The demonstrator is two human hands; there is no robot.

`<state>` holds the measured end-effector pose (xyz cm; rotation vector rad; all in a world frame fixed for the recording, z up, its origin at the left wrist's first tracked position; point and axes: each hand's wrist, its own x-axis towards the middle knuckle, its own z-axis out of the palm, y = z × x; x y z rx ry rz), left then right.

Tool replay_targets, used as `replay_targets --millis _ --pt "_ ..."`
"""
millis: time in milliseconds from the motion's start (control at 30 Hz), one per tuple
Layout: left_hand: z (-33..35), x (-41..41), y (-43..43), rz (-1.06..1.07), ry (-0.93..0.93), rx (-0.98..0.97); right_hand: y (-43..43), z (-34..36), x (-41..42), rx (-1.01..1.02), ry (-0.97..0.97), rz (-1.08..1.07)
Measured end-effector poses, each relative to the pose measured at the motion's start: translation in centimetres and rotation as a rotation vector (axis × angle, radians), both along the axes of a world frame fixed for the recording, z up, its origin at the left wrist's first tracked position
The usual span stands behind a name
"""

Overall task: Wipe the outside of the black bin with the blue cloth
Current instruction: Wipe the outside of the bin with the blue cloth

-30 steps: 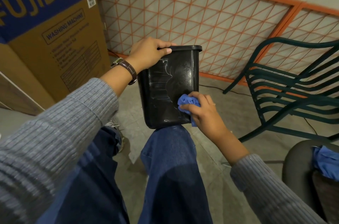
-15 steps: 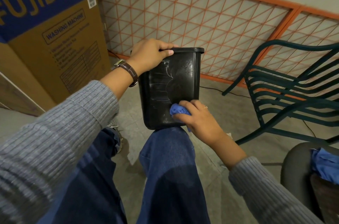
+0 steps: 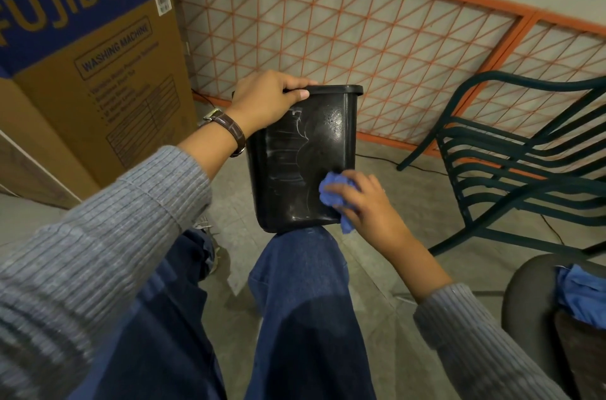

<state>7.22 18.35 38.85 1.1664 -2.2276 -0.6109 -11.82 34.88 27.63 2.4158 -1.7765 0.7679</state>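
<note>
A black plastic bin stands upright on my right knee, its near wall facing me, streaked with pale wipe marks on the left and glossy on the right. My left hand grips the bin's top rim at its left corner. My right hand holds a bunched blue cloth pressed against the lower right part of that wall. A tail of the cloth hangs below my palm beside the bin's bottom corner.
A large cardboard washing machine box stands at the left. An orange lattice panel leans on the wall behind the bin. A dark green slatted chair is at the right. More blue cloth lies on a round dark seat at the lower right.
My right hand slid the cloth left along the bin's lower wall, then back to the right and slightly up. My left hand kept its grip on the rim.
</note>
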Motion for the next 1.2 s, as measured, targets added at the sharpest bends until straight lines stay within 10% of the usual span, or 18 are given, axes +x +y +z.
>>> replay_targets --millis 133,500,633,767,867,967,1033,1200 --pt "0.0 0.3 -0.1 -0.008 0.004 0.011 -1.1 1.0 1.2 -0.121 -0.718 -0.331" --pt "0.0 0.1 0.1 0.008 -0.021 -0.017 1.1 0.5 -0.5 0.18 -0.839 -0.571" --pt "0.2 0.0 0.2 0.002 -0.018 -0.011 1.4 2.7 -3.1 0.346 -0.624 -0.658" --pt "0.0 0.1 0.1 -0.001 -0.013 -0.018 1.7 5.5 -6.5 0.601 0.039 -0.687" --pt "-0.1 0.1 0.0 0.008 -0.016 -0.023 2.5 7.2 -8.0 0.502 0.528 -0.648" --pt "-0.2 0.1 -0.2 0.002 -0.007 -0.024 3.7 8.3 -9.4 0.376 0.602 -0.613" --pt "-0.2 0.0 -0.2 0.0 0.004 -0.022 4.1 8.3 -10.9 0.291 0.332 -0.671" --pt "0.0 -0.2 0.2 0.007 -0.003 -0.041 4.4 7.5 -10.4 0.146 -1.071 -0.711"
